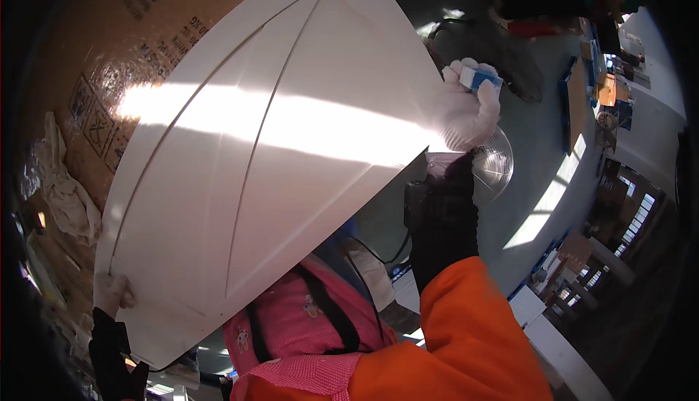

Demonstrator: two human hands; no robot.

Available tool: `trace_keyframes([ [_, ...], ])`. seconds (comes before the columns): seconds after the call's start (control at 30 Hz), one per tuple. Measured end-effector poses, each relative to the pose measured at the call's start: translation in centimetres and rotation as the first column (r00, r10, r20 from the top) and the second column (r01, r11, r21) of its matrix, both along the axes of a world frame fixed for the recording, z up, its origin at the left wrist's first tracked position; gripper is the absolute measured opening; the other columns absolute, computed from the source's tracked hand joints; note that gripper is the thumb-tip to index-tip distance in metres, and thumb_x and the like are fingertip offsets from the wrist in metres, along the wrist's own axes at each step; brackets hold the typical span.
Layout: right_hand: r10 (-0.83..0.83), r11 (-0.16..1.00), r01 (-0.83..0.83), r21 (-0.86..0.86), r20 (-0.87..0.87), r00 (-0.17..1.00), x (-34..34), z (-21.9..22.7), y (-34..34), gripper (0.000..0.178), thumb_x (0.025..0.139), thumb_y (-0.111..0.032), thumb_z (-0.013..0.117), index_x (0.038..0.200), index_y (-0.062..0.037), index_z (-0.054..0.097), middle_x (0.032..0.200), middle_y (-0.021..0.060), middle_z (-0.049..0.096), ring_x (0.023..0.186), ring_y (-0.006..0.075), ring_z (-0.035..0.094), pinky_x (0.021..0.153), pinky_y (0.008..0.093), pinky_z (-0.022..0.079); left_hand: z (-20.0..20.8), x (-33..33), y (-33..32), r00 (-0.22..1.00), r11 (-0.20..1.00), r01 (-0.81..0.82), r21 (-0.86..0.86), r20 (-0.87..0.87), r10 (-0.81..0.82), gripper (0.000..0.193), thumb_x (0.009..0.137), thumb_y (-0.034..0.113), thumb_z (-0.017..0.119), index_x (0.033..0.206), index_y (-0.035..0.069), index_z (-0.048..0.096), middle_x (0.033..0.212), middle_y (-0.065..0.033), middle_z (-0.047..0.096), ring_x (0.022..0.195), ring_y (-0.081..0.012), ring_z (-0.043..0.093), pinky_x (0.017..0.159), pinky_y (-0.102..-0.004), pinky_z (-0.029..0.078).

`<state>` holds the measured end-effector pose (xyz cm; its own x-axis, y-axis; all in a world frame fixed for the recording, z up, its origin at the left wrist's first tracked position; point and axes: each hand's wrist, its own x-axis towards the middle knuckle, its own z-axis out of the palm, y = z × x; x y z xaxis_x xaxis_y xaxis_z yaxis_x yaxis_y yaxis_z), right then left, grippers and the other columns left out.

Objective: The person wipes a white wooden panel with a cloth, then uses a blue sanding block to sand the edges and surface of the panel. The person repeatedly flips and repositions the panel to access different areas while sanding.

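Observation:
A large white panel (291, 132) with thin dark lines along its surface slants across the middle of the view. My left hand (113, 292) grips its lower left edge, fingers curled over the face. Beyond the panel's right edge, my right hand (466, 113) wears a white glove. Its fingers close around a small blue and white block (480, 78); whether it is a box or a sponge I cannot tell. A black cuff (444, 212) covers my right wrist, with an orange sleeve (473, 306) below it.
A brown cardboard box (95, 52) with printing stands at the left, a crumpled white cloth (69, 190) beside it. A round clear ribbed object (495, 164) shows by my right wrist. A person in dark clothing (546, 1) is at the upper right. Sunlight crosses the panel.

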<state>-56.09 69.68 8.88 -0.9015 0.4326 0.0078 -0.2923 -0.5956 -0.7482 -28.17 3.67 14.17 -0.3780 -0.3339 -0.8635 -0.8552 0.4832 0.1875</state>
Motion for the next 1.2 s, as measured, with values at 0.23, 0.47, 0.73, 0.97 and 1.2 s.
trace_keyframes([
  [0.23,-0.346,0.812,0.183,0.554,0.205,0.916,-1.0,3.9,3.8,0.037,0.091,-0.008,0.061,0.125,0.0057,0.053,0.101,0.0127,0.062,0.094,0.0225,0.064,0.089,0.0363,0.056,0.0,-0.1,0.4,0.999,1.000,-0.003,0.024,0.036,0.003,0.034,0.093,0.019,0.064,0.066,-0.001,0.061,0.051,-0.0113,0.061,0.036,-0.0202,0.059,0.033,-0.0276,0.044],
  [0.47,-0.193,-0.013,-0.181,0.983,0.175,0.965,5.9,4.5,1.8,0.042,0.084,-0.002,0.079,0.123,-0.0034,0.063,0.109,0.0069,0.067,0.091,0.0149,0.066,0.082,0.0282,0.055,-1.2,2.3,-2.7,0.997,0.998,-0.062,-0.030,0.043,0.064,0.031,0.093,0.021,0.067,0.094,-0.003,0.047,0.057,-0.0099,0.061,0.039,-0.0204,0.060,0.032,-0.0279,0.043],
  [0.73,-0.076,-0.167,-0.150,0.975,0.139,0.987,5.0,4.6,0.9,0.035,0.084,0.000,0.078,0.115,-0.0027,0.064,0.104,0.0073,0.068,0.089,0.0183,0.067,0.083,0.0306,0.055,-0.4,1.0,-0.2,1.000,0.999,0.019,-0.027,-0.010,-0.019,0.042,0.091,0.021,0.062,0.053,0.004,0.058,0.048,-0.0123,0.061,0.037,-0.0203,0.060,0.033,-0.0281,0.044],
  [0.97,-0.070,-0.140,-0.194,0.971,0.186,0.980,4.9,4.7,1.6,0.034,0.084,-0.002,0.078,0.116,-0.0024,0.065,0.104,0.0072,0.067,0.093,0.0204,0.067,0.086,0.0321,0.055,-0.1,0.7,0.3,1.000,0.999,0.009,-0.039,-0.019,-0.009,0.042,0.091,0.020,0.061,0.053,0.002,0.058,0.049,-0.0127,0.061,0.037,-0.0198,0.060,0.032,-0.0276,0.042],
  [1.2,-0.083,-0.205,-0.220,0.954,0.207,0.975,5.1,5.1,1.0,0.032,0.086,-0.004,0.077,0.115,-0.0022,0.065,0.105,0.0086,0.067,0.093,0.0206,0.067,0.084,0.0319,0.054,-0.6,1.7,-1.5,0.999,0.999,-0.040,0.001,0.008,0.040,0.032,0.090,0.019,0.065,0.066,0.000,0.056,0.049,-0.0113,0.059,0.037,-0.0206,0.059,0.032,-0.0278,0.041],
])
